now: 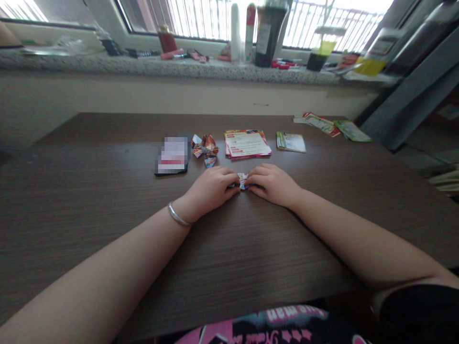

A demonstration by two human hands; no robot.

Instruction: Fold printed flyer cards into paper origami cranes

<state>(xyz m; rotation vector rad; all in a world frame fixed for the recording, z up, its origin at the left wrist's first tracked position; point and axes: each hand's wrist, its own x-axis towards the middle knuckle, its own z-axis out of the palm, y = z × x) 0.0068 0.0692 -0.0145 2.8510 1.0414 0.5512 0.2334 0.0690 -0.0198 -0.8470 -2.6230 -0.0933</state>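
Observation:
My left hand (215, 187) and my right hand (273, 184) meet over the dark wooden table, both closed with bent fingers. Between their fingertips is a small piece of folded printed paper (243, 181), white with coloured patches; the fingers cover most of it. Just beyond my left hand lie folded paper pieces (207, 147) in brown, white and red. A stack of printed paper cards (247, 144) with red edges sits behind the hands. To its right is a smaller stack of green and white cards (291, 142).
A dark-edged flat device (172, 155), its screen pixelated, lies left of the folded pieces. More printed papers (321, 125) are spread at the table's back right. On the stone windowsill (201, 70) stand bottles, a dark cup (268, 36) and small items. A grey curtain (412, 91) hangs at right.

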